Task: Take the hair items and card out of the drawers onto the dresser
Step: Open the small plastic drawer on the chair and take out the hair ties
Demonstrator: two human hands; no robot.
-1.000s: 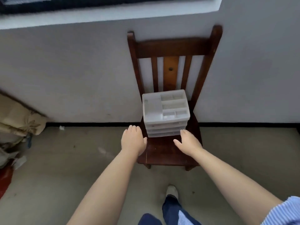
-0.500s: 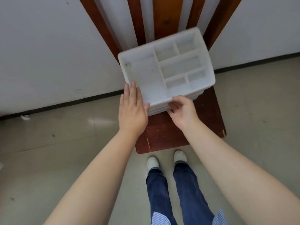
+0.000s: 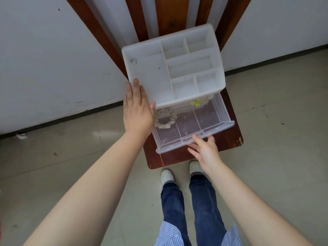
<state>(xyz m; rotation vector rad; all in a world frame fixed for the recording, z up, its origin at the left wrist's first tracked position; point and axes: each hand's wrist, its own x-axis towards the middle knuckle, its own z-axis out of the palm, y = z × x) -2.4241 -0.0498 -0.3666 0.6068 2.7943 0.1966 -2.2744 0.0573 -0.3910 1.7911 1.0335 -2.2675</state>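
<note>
A white plastic organizer with an open compartmented top stands on a dark wooden chair seat. Its top clear drawer is pulled out toward me. A beige scrunchie lies in the drawer's left section, and a yellow-green hair item shows at the back, half under the organizer's top. My left hand lies flat against the organizer's left front corner. My right hand has its fingers under the drawer's front lip. No card is visible.
The chair's slatted back rises against a white wall. Beige tiled floor surrounds the chair. My legs in blue jeans and white shoes stand right in front of the seat.
I have come close and lean over the organizer. My right hand has pulled the top drawer out, exposing the scrunchie and yellow-green item. My left hand stays braced on the left corner.
</note>
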